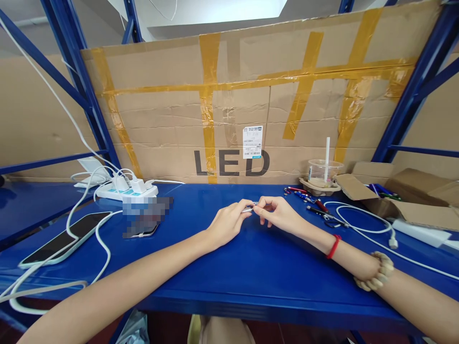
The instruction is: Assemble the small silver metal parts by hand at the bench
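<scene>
Over the middle of the blue shelf, my left hand (226, 220) is closed in a pinch around a slim silver pen (247, 209), mostly covered by the fingers. Facing it, my right hand (279, 214) pinches the other end of the pen between thumb and index finger, with its remaining fingers curled. Only a short silver stretch shows between the two hands, so I cannot tell whether it is one piece or two. To the right lie several red, blue and black pens (303, 196) and black-handled scissors (332, 220).
On the left are a white power strip (145, 193) with cables, a phone (68, 239) and a partly blurred dark device (147, 231). A plastic cup (317, 174) with a straw, a white cable (373, 231) and an open cardboard box (423, 210) occupy the right. Cardboard (161, 119) stands behind.
</scene>
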A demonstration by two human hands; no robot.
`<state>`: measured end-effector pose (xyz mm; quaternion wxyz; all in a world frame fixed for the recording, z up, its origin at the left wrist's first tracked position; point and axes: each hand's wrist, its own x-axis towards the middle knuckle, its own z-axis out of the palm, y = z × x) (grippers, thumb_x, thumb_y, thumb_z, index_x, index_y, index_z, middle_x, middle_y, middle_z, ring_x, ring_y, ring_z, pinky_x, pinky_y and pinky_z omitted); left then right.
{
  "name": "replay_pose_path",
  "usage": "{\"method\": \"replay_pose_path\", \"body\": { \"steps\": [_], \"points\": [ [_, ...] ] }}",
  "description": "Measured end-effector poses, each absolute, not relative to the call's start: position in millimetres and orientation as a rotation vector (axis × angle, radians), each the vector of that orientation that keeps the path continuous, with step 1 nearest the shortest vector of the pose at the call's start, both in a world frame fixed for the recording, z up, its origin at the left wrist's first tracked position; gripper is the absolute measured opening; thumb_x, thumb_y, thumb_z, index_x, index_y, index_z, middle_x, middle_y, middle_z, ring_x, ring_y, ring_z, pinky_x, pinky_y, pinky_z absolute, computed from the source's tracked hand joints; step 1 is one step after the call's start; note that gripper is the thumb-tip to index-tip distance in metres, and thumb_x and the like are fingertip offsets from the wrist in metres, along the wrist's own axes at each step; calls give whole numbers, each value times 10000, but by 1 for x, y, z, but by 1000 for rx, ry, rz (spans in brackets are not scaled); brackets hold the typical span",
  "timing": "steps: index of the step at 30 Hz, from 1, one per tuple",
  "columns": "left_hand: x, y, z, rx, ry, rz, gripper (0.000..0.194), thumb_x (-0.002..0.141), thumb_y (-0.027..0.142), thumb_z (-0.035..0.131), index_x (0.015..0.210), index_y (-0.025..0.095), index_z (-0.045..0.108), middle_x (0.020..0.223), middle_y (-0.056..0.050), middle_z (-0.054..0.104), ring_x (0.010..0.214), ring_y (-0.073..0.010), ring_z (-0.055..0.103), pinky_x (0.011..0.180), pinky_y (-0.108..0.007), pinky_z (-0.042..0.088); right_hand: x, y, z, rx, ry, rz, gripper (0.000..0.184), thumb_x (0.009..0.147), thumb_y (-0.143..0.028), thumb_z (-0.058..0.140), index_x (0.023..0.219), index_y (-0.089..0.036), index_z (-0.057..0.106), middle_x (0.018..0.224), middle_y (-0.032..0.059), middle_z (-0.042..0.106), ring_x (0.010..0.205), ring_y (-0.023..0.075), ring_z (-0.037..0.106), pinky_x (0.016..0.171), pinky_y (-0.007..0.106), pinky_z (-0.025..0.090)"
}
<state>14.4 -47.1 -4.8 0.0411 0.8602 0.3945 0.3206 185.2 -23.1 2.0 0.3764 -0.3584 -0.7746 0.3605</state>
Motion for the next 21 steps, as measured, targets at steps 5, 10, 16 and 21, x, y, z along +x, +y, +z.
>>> {"method": "replay_pose_path", "body": {
  "steps": [5, 10, 16, 21],
  "points": [
    [15, -46, -3, 2684, 1279, 981, 214, 869, 257, 301, 1029, 242, 442, 966, -4, 580, 872, -139, 537, 758, -247, 410, 183, -22, 1, -982, -2011, 828, 334, 698, -485, 520, 615, -166, 464, 444, -29, 489, 403, 89, 488, 368, 183, 389],
    [15, -46, -2, 2629, 1302, 996, 224, 869, 262, 293, 1043, 251, 434, 967, 7, 579, 867, -134, 538, 742, -240, 410, 190, -20, 3, -918, -2123, 235, 267, 702, -447, 553, 717, -180, 562, 677, 13, 589, 477, 82, 509, 452, 198, 405],
    [13, -46, -1, 2587, 1272, 978, 240, 870, 263, 274, 1047, 249, 436, 820, 21, 584, 791, -126, 545, 680, -223, 404, 196, -20, 7, -741, -2175, 103, 224, 750, -378, 532, 868, -208, 618, 827, 34, 586, 511, 73, 509, 470, 197, 421],
    [10, -43, -5, 2539, 1095, 877, 259, 879, 262, 239, 1078, 225, 401, 743, 21, 550, 692, -105, 531, 641, -207, 399, 196, -20, 8, -609, -2216, 140, 190, 756, -333, 538, 677, -186, 630, 711, 38, 576, 612, 114, 541, 488, 203, 414]
  ]
}}
